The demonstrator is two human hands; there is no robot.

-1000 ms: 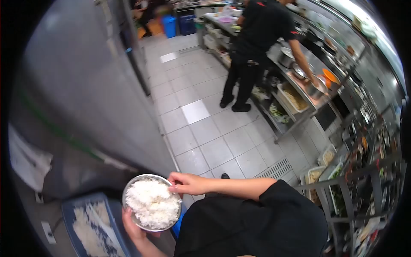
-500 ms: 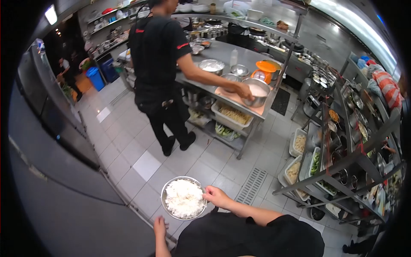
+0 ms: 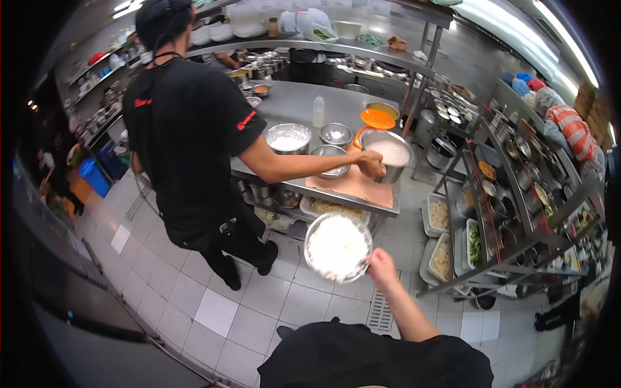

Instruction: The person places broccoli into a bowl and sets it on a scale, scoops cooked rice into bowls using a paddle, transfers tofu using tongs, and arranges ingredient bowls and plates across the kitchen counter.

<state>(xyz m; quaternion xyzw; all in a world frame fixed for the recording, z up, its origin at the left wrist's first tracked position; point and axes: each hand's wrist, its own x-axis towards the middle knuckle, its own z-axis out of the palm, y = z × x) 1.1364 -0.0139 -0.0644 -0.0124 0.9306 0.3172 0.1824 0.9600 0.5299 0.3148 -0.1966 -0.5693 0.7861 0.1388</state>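
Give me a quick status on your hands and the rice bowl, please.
Right hand gripping rice bowl at rim; left hand out of view. Bowl aloft, filled with rice. Co-worker at metal table ahead, possibly in the way.

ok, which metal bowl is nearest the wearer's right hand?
The bowl heaped with white food, its rim held by the right hand; the bowls on the steel table sit farther off.

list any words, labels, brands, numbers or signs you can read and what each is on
None can be read.
Red marking on the back of the co-worker's black shirt: too blurred.
Sleeve marking, also red: too blurred.
Pale sheets at the picture's top: too small.
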